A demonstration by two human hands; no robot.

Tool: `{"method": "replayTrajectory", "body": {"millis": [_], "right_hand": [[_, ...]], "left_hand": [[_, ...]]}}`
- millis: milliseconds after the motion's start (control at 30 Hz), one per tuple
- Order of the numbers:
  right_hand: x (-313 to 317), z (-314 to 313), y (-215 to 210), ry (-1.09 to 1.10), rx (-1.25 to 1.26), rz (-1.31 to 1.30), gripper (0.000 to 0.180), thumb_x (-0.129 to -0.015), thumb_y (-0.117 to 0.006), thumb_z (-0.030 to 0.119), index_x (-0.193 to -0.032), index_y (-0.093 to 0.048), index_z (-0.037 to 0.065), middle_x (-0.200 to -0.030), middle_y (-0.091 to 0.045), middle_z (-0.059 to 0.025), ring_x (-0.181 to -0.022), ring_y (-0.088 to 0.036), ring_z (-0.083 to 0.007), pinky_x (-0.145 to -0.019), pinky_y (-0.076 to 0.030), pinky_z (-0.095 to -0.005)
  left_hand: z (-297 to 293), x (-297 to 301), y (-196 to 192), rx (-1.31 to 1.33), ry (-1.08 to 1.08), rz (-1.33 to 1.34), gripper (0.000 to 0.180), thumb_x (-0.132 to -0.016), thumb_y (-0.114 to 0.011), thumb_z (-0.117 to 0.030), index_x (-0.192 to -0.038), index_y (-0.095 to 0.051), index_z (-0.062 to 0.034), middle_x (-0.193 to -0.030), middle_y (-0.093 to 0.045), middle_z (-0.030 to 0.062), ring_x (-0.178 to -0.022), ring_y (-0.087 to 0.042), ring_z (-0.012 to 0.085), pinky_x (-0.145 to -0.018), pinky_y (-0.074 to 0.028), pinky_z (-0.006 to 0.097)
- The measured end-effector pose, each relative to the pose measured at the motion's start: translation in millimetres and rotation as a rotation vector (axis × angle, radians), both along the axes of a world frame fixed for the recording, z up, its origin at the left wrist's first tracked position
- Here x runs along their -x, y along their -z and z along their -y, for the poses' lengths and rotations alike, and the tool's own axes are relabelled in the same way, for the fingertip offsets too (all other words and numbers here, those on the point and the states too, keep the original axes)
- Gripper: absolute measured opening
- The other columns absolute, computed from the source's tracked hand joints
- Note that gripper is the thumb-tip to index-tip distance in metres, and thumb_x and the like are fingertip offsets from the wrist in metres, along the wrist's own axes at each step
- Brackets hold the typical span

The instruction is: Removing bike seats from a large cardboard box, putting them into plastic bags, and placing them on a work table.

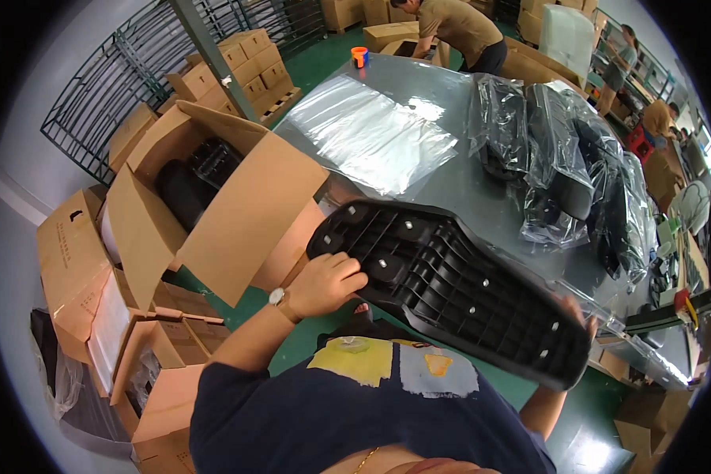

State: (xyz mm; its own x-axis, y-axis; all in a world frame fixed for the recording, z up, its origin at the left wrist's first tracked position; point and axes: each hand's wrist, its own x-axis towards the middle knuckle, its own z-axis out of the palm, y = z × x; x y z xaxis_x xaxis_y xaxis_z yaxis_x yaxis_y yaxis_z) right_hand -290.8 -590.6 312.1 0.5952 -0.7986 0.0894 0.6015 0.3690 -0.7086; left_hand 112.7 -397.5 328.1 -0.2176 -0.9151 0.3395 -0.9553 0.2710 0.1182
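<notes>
Holding a black ribbed plastic panel at both ends, ribbed side up: left hand clamped over its near-left end, right hand mostly hidden behind the far-right corner, fingers just showing at the edge, so that grip can't be read for certain. Long axis runs upper-left to lower-right across the body, over the near edge of the grey bench. Beyond lie a flat clear plastic bag and bagged black parts, with an open cardboard box left.

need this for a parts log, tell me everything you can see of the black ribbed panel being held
The black ribbed panel looks like moulded plastic, long and broad, its grid of ribs facing up with small pale studs. It slants over the grey table edge. The left hand grips its near-left end, the right hand its far-right end.
</notes>
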Motion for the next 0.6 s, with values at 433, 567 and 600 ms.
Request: {"method": "replayTrajectory", "body": {"millis": [433,567,600], "right_hand": [[-21.9,46.8,104.6,-0.24,-0.439,-0.476,0.088,-0.062,-0.079,0.026,-0.133,-0.037,-0.003,-0.119,-0.056,-0.0149,-0.106,-0.057,-0.0299,-0.098,-0.042,-0.0414],[-57.7,66.7,90.7,-0.04,-0.259,-0.4,0.07,-0.065,-0.074,0.025,-0.123,-0.047,-0.004,-0.11,-0.061,-0.0162,-0.099,-0.061,-0.0318,-0.09,-0.049,-0.0427],[-55.4,72.2,91.3,-0.033,-0.256,-0.426,0.071,-0.064,-0.074,0.024,-0.123,-0.047,-0.005,-0.11,-0.061,-0.0161,-0.099,-0.061,-0.0314,-0.09,-0.049,-0.042]], "left_hand": [[177.0,28.1,21.4,0.306,0.599,-0.02,0.008,-0.075,-0.061,-0.013,-0.082,-0.057,-0.0143,-0.084,-0.05,0.002,-0.085,-0.053,0.0201,-0.093,-0.044,0.039],[214.3,-21.6,43.4,0.509,-0.086,-0.669,0.026,-0.071,-0.073,-0.013,-0.089,-0.056,-0.0091,-0.087,-0.051,0.0079,-0.083,-0.052,0.0261,-0.081,-0.045,0.039],[232.8,-43.4,65.8,0.427,-0.362,-0.997,0.019,-0.077,-0.07,-0.011,-0.088,-0.055,-0.006,-0.087,-0.053,0.0098,-0.079,-0.052,0.0269,-0.073,-0.045,0.038]]}}
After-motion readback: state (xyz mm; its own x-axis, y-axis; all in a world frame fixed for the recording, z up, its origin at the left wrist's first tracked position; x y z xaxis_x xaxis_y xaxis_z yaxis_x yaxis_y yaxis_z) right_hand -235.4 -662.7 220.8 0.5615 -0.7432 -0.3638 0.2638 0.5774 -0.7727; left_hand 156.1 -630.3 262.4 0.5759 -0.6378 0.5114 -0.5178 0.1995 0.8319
